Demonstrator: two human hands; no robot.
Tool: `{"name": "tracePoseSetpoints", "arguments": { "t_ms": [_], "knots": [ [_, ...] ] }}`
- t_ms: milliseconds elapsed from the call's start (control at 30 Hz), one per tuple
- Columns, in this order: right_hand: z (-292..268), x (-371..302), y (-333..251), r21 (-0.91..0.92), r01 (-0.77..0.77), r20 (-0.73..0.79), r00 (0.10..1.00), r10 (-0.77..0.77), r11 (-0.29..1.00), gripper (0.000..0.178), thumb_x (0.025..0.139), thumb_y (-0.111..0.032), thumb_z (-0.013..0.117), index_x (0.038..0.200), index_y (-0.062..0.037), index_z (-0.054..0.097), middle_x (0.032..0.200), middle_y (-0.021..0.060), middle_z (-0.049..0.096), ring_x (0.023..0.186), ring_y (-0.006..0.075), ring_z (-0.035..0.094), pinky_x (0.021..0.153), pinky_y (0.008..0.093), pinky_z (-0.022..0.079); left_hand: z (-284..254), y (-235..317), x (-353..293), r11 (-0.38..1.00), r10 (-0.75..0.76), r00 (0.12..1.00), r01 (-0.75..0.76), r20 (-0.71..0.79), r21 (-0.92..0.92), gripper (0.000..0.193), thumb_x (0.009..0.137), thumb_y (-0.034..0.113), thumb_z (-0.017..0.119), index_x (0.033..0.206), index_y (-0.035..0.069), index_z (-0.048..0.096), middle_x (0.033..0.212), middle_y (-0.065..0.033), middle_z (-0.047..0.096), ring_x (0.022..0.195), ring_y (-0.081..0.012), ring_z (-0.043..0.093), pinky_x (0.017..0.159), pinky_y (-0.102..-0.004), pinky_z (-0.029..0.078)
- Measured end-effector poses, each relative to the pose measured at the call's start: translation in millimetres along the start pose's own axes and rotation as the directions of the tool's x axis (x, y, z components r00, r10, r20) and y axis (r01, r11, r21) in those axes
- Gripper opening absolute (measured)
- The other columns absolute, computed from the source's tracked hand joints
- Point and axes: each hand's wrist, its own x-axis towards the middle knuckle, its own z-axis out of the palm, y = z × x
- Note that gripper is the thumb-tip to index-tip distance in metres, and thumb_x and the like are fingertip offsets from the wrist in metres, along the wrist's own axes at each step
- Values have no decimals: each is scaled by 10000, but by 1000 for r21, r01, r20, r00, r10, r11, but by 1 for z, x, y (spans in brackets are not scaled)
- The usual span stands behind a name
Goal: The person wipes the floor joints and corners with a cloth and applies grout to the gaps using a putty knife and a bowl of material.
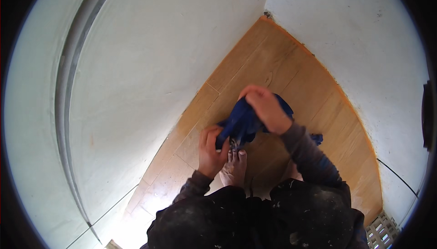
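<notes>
A dark blue cloth hangs bunched between my two hands, just beyond my bare left foot. My left hand is closed on its near left edge, close to the toes. Higher up, the curled fingers of my right hand grip the cloth's far part, and some of it shows past the knuckles. A small pale and dark thing, too unclear to name, peeks out under the cloth by the toes. To the right of my right forearm lies a bit of blue fabric; whether it joins the cloth is hidden.
Wood-look floor tiles narrow to a far corner between a white wall on the left and another on the right. A grey lattice plastic crate stands at the lower right. My knees, in dark stained trousers, fill the near edge.
</notes>
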Motion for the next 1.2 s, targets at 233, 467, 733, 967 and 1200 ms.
{"name": "tracePoseSetpoints", "arguments": {
  "t_ms": [233,467,733,967,1200],
  "knots": [
    [-88,74,-57,101,245,-209,953,-220,964,193,1041,-243,642,1086,-60,682,928,55,692,849,170,686,756,336,543,51,22,113,992,71,995,-64,63,-104,510,985,83,668,1467,6,522,1386,-263,615,1219,-442,636,1041,-471,515],
    [-68,63,-5,-988,79,-33,734,-678,133,489,987,-273,660,1355,44,603,1507,218,518,1399,364,494,1159,501,398,81,25,144,891,149,975,-205,165,405,526,1003,186,642,1483,3,527,1585,-244,475,1495,-430,416,1240,-592,288],
    [-85,121,0,-986,128,167,745,-646,-107,668,973,-299,604,1515,76,494,1627,220,436,1553,351,355,1281,477,285,104,12,167,953,105,968,-163,228,254,576,1032,270,626,1491,-54,501,1540,-282,513,1425,-453,495,1205,-576,364],
    [-91,155,-18,-990,124,140,725,-675,-71,688,947,-308,604,1518,62,501,1618,193,455,1551,332,360,1282,475,285,112,11,195,974,67,972,-113,227,197,595,1028,270,638,1482,-85,491,1521,-313,522,1393,-472,516,1151,-516,441],
    [-88,126,-10,-994,76,110,799,-591,-82,693,931,-337,649,1499,45,541,1614,181,463,1561,323,348,1282,491,294,110,11,184,957,99,960,-164,263,239,619,1036,265,623,1516,-90,460,1560,-341,472,1421,-494,488,1183,-535,407]
  ]
}}
